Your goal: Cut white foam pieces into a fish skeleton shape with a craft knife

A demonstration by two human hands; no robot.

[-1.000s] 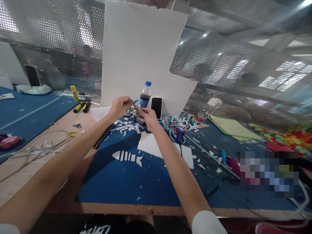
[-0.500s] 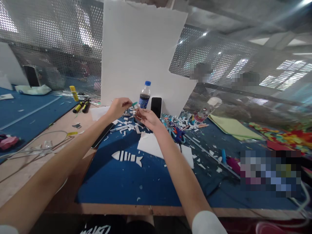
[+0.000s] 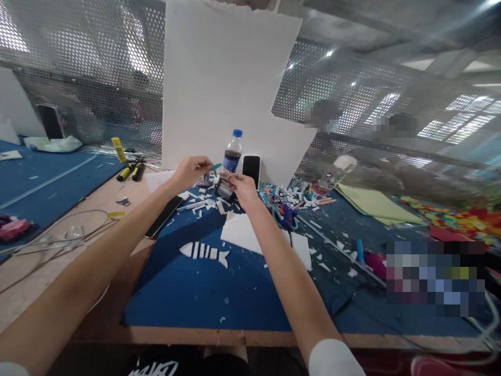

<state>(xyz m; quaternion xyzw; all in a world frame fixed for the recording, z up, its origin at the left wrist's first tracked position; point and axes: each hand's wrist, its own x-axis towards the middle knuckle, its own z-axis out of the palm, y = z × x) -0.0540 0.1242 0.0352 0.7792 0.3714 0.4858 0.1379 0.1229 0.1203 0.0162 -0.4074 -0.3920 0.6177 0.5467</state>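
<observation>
by the bottle (image 3: 231, 154), label unreadable, left hand (image 3: 190, 172) seemingly pinching teal tool (image 3: 216, 166)

the perforated screen (image 3: 97, 78) is gleaming like bare metal. the white board (image 3: 223, 78) is looking matt and papery. the blue mat (image 3: 188, 297) is lying dull over the rough wooden tabletop (image 3: 47, 261). the bottle (image 3: 231, 154) is showing clear glossy plastic, and the phone (image 3: 251, 169) is shining black. the dark object (image 3: 226, 190) in the right hand (image 3: 245, 188) is glinting smoothly; the teal piece (image 3: 216, 166) in the left hand (image 3: 190, 172) is looking like matt plastic.
</observation>
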